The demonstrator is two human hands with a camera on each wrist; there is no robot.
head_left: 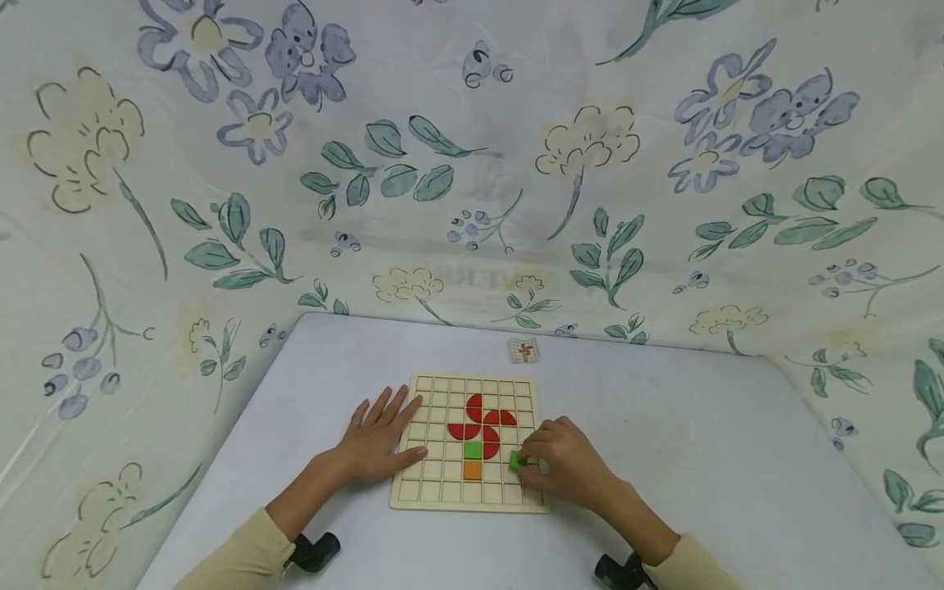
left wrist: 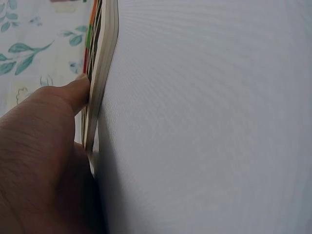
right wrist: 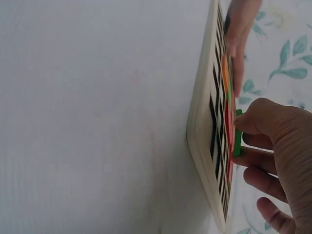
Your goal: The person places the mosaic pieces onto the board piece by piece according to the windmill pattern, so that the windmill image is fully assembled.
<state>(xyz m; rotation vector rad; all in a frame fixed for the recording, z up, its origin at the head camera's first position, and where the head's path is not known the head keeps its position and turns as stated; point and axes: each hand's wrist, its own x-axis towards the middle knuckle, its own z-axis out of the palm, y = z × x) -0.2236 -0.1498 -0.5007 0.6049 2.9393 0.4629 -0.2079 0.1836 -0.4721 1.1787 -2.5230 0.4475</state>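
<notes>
A square wooden grid board [head_left: 435,483] lies on the white table. Four-part red pinwheel pieces [head_left: 475,406] sit in its middle cells, with a green square [head_left: 473,450] and an orange square [head_left: 472,469] in the column below them. My left hand [head_left: 376,442] rests spread along the board's left edge, its thumb and fingertips over the border cells. Above the right side of the board, my right hand [head_left: 564,463] pinches a green tile [right wrist: 238,134] between thumb and finger. In the right wrist view that tile stands close over the board's face.
A small pattern card [head_left: 524,351] with a red pinwheel flower lies behind the board near the table's back edge. Floral cloth [head_left: 472,164] hangs behind and around the white table [head_left: 664,426]. Dark camera mounts [head_left: 315,553] sit at both wrists.
</notes>
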